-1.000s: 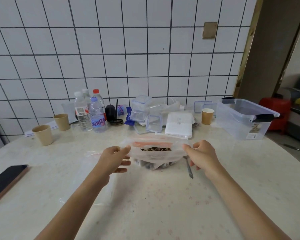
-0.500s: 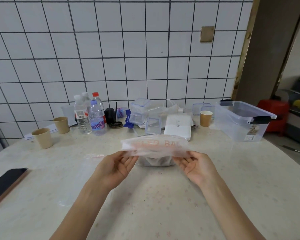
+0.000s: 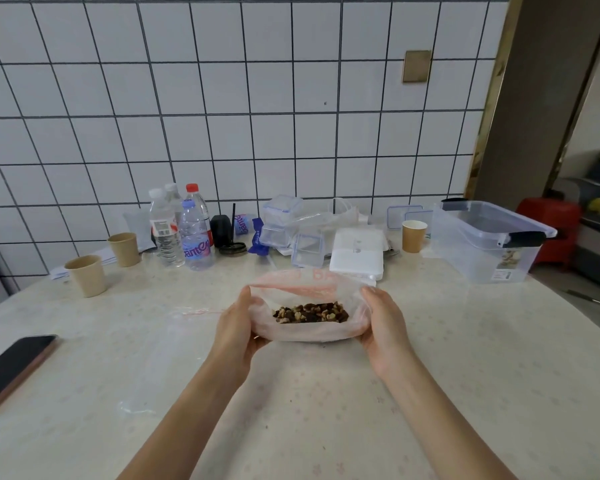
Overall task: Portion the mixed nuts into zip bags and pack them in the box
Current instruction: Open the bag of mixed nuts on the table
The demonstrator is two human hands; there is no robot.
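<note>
Since half a second ago you have tipped the bag (image 3: 309, 308) so that its mouth now faces you, and the nuts (image 3: 310, 312) show through the opening where before only the printed front was seen. Your left hand (image 3: 238, 327) grips the bag's left end, fingers curled under and thumb up along the side; your right hand (image 3: 383, 322) grips the right end the same way. Both hands are closed on the bag, holding it just above the worktop (image 3: 465, 375) at the centre of the view. Held from both ends like this, the mouth stays spread and the nuts settle in a low heap, which seems meant to let you check the portion or level it before sealing; that is a judgement only.

A second, empty bag (image 3: 160, 358) lies flat on the worktop at about 9 o'clock from the held one, near your left forearm, likely waiting for the next portion. The clear box (image 3: 489, 244) stands open at about 2 o'clock, well apart from your hands, with something small visible low inside it. A phone (image 3: 13, 367) lies at the far 9 o'clock edge. Water bottles (image 3: 181, 230), paper cups (image 3: 85, 275) and small lidded tubs (image 3: 284, 223) crowd the back of the worktop from 10 to 12 o'clock, clear of your working space.

The next step is probably closing the zip, then carrying the bag to the box.
</note>
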